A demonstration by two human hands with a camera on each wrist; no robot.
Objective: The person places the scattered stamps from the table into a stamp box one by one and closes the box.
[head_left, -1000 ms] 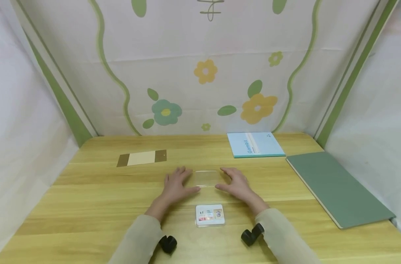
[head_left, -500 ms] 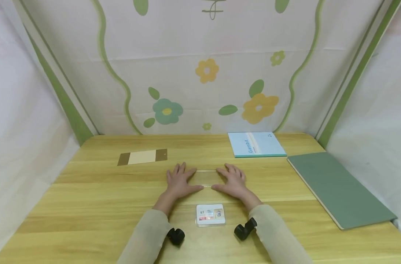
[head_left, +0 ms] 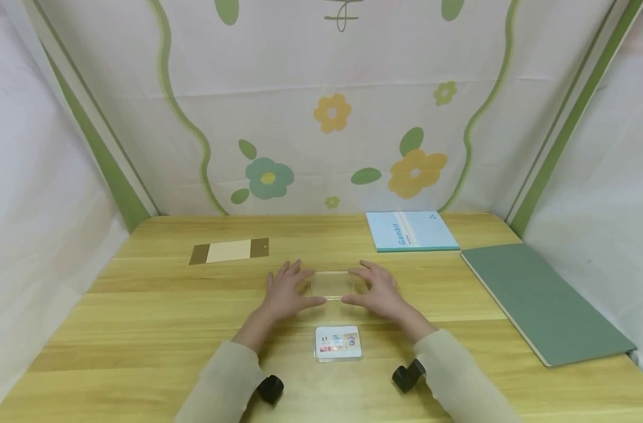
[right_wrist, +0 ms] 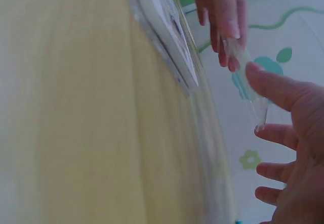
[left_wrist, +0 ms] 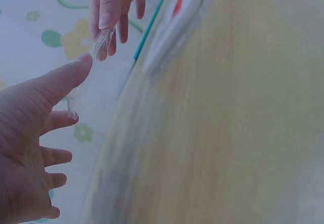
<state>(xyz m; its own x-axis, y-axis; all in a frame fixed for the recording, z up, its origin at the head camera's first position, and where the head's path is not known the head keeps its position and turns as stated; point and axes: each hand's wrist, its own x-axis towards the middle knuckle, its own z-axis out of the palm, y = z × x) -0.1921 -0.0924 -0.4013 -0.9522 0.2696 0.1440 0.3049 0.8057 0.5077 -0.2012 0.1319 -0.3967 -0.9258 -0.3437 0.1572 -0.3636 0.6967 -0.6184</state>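
Note:
A clear, shallow plastic lid [head_left: 332, 285] is stretched between my two hands in the head view. My left hand [head_left: 287, 292] pinches its left end with thumb and index finger, the other fingers spread out. At the opposite end, my right hand [head_left: 378, 294] grips it the same way. Seen edge-on in the left wrist view, the lid [left_wrist: 73, 103] has thin raised sides and stands higher than the tabletop. Just nearer to me lies a small flat clear case [head_left: 338, 342] with a white insert, printed with coloured labels and a gold patch.
Behind my left hand lies a brown-and-cream card strip [head_left: 228, 251]. A light blue "Gambit" booklet [head_left: 410, 231] is at the back right, and a green hardcover notebook [head_left: 546, 302] covers the right side of the wooden table [head_left: 141, 329]. Flowered fabric [head_left: 300, 76] hangs behind.
Both hands have come inward to the lid's ends, their thumbs and index fingers settling on its corners. The lid now looks slightly raised. The case, booklet and notebook have stayed put.

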